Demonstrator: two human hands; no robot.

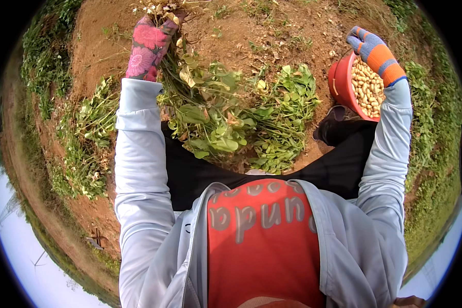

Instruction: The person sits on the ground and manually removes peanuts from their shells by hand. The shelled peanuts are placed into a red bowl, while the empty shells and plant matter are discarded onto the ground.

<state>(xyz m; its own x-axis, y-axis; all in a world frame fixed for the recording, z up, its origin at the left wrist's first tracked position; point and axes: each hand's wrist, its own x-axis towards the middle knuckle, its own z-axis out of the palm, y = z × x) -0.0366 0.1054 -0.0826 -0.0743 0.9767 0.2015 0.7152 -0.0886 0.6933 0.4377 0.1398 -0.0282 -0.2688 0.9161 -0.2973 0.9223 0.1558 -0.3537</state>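
My left hand (150,48), in a pink and red floral glove, grips a bunch of peanut plants by its root end, where pods and dry stems show. The leafy tops (215,119) hang down and to the right in front of my legs. At the right, my right hand (379,56), in an orange and grey striped glove, is at the rim of a red bucket (340,79). Its curled fingers hold the bucket's thin raised handle (344,55). Peanuts in their shells (367,90) fill much of the bucket.
A pile of leafy plants (285,115) lies between my legs, on reddish-brown soil (231,42). More cut or pulled plants (86,142) lie at the left. Green rows grow along both sides. A dark shoe (329,123) stands beside the bucket. A small dark object (95,242) lies at the lower left.
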